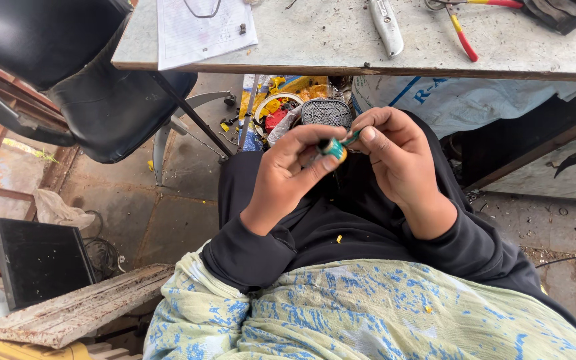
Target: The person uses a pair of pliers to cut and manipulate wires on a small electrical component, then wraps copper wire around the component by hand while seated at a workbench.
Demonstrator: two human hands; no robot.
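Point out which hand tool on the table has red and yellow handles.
The pliers at the table's far right; the utility knife beside them is plain grey.

Left hand (pixel 288 175) and right hand (pixel 398 157) meet, fingertips apparently pinched.

Ahead of me stands a worn grey table (pixel 315 40). On it lie a sheet of lined paper (pixel 201 30) hanging over the near edge, a grey utility knife (pixel 387 25), red-and-yellow-handled pliers (pixel 465 37) and a dark cloth (pixel 561 12) at the far right corner. Small scraps dot the bare top.
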